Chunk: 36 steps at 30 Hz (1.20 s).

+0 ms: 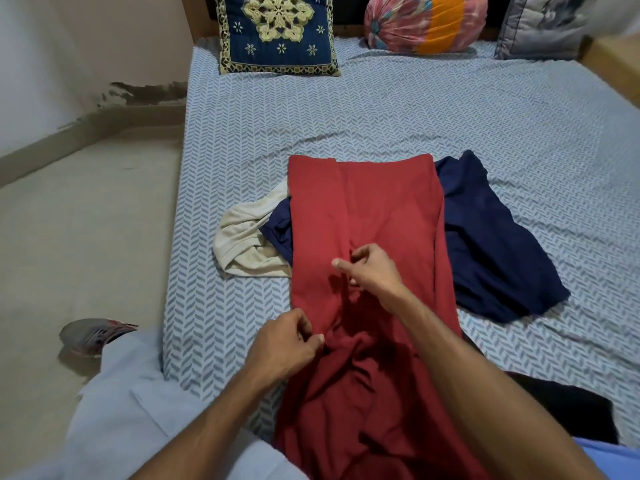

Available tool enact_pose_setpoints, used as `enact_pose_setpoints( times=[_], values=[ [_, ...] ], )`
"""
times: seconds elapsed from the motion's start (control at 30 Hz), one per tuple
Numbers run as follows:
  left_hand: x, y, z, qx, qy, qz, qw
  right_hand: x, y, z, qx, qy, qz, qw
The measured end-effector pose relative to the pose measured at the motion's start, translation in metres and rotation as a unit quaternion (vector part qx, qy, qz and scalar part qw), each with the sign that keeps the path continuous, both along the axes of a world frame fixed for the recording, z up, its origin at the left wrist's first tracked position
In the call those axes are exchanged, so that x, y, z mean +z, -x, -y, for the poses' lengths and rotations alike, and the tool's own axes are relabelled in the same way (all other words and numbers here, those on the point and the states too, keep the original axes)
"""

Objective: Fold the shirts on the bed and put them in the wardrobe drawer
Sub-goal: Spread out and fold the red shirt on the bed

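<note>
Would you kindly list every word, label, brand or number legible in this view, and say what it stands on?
None can be read.
Red knit shirt: no print or tag showing.
Navy shirt, cream shirt: plain.
Blue embroidered cushion: floral pattern only.
Grey sports shoe: red markings, too blurred to read.

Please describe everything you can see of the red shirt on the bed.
The red shirt is soft, knit-looking cloth, folded lengthwise into a long strip running from the near bed edge toward the pillows. Its far end lies flat; its near end is bunched. It lies over a navy shirt and a cream shirt. The left hand pinches its left edge; the right hand pinches a central fold.
</note>
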State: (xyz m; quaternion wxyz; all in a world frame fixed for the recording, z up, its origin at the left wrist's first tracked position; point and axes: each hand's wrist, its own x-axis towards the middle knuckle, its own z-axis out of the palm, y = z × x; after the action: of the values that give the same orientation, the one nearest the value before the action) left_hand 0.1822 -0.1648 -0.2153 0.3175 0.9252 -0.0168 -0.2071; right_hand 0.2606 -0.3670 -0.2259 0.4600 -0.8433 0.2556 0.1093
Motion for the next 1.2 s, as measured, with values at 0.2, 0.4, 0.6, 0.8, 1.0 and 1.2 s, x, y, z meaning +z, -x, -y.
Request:
enact_pose_setpoints(
  times=[0.2, 0.4, 0.6, 0.8, 1.0, 1.2],
  values=[
    [0.013, 0.041, -0.018, -0.017, -0.018, -0.066, 0.997, 0.029, 0.093, 0.001, 0.243, 0.116, -0.123, 0.955],
    [0.024, 0.081, -0.029, -0.105, -0.049, -0.092, 0.989, 0.047, 0.129, 0.011, 0.200, 0.118, 0.010, 0.973],
    [0.026, 0.110, -0.028, -0.105, -0.088, -0.108, 0.985, 0.054, 0.153, 0.022, 0.207, 0.087, -0.078, 0.971],
    [0.035, 0.122, -0.030, -0.092, -0.066, -0.092, 0.989, 0.055, 0.171, 0.034, 0.147, -0.024, 0.004, 0.989],
    [0.047, 0.135, -0.021, -0.111, -0.042, -0.075, 0.990, 0.049, 0.192, 0.050, -0.014, -0.143, 0.059, 0.988],
    [0.052, 0.143, -0.017, -0.154, -0.071, -0.117, 0.979, 0.020, 0.204, 0.060, -0.014, 0.040, -0.033, 0.999]
  ],
)
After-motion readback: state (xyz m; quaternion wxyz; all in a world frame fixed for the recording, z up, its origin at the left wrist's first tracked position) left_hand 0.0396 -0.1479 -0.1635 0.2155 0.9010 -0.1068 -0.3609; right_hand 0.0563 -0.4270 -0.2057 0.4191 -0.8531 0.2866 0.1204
